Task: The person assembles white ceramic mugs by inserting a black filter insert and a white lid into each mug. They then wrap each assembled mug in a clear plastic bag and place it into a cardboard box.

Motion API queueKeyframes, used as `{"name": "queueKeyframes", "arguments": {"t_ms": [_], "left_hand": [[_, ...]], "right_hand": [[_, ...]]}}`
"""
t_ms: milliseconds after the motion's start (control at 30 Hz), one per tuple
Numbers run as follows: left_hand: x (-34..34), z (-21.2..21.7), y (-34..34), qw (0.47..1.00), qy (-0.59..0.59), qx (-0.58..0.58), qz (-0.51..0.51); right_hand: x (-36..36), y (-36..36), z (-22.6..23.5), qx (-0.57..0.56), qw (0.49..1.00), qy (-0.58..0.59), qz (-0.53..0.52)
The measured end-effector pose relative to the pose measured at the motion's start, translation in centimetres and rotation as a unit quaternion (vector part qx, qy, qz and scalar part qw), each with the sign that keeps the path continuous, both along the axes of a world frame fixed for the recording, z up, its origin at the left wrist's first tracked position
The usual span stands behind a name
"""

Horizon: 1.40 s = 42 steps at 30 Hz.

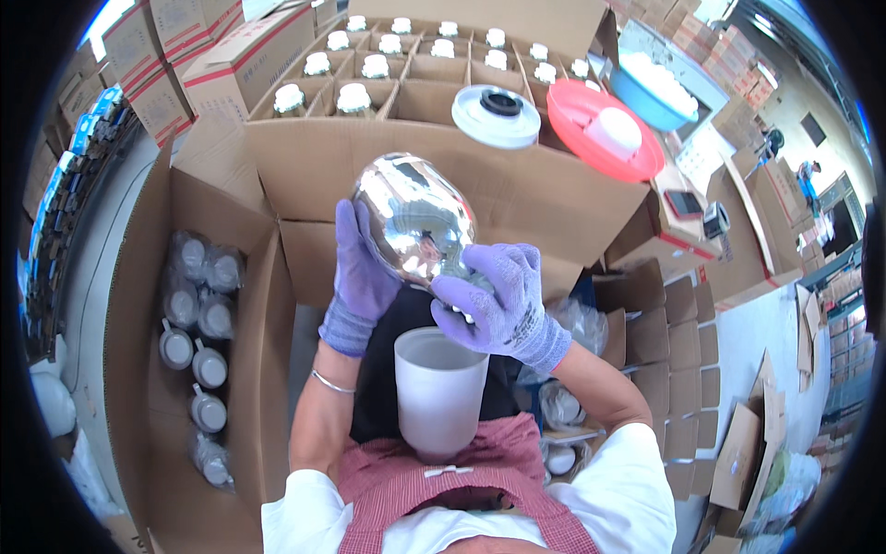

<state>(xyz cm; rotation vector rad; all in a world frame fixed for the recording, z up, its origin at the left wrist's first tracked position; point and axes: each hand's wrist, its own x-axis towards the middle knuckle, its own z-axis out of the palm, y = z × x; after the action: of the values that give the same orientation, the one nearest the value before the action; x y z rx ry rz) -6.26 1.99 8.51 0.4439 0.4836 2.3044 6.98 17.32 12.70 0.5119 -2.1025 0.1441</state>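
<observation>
A shiny silvered flask liner [417,208] is tilted between my gloved hands, above my lap. My left hand [360,277] cradles its left side, thumb and palm against the surface. My right hand [503,300] grips the lower right of the liner with curled fingers; a small white bit shows at its fingertips, too small to name. Just below stands a whitish, open-topped cylindrical flask body [441,392], upright in my lap against a red checked apron [443,480]. The lower end of the liner is partly hidden by my right hand.
Ahead, a divided carton [434,152] holds several silver-topped liners, with a white lid [494,129] and a red basin [591,138] on it. A blue basin [646,102] stands behind. On the left, a tall carton [254,369] contains wrapped cups [209,367]. Cardboard dividers [651,332] lie right.
</observation>
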Motion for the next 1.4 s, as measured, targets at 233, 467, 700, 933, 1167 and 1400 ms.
{"name": "queueKeyframes", "arguments": {"t_ms": [233,467,700,933,1167,1400], "left_hand": [[2.3,-3.0,-4.2,0.886,0.260,-0.358,0.135],[12.4,-6.2,-17.0,0.869,0.096,-0.445,0.192],[13.6,-12.4,-21.6,0.907,-0.096,-0.406,0.047],[10.7,-11.2,-16.7,0.861,0.238,-0.438,-0.102],[10.5,-14.8,-15.6,0.909,0.084,-0.407,-0.027],[7.4,-15.3,-15.3,0.885,0.167,-0.432,0.036]], "right_hand": [[10.1,2.3,-8.4,-0.377,0.858,-0.348,-0.012],[21.3,-4.8,-14.5,-0.315,0.848,-0.399,0.151],[9.5,-5.5,-7.1,-0.378,0.826,-0.299,0.292],[3.0,-4.5,-3.1,-0.397,0.802,-0.319,0.313],[2.5,-5.0,-1.3,-0.444,0.845,-0.243,0.172],[3.4,-4.2,-2.7,-0.436,0.869,-0.181,0.149]]}}
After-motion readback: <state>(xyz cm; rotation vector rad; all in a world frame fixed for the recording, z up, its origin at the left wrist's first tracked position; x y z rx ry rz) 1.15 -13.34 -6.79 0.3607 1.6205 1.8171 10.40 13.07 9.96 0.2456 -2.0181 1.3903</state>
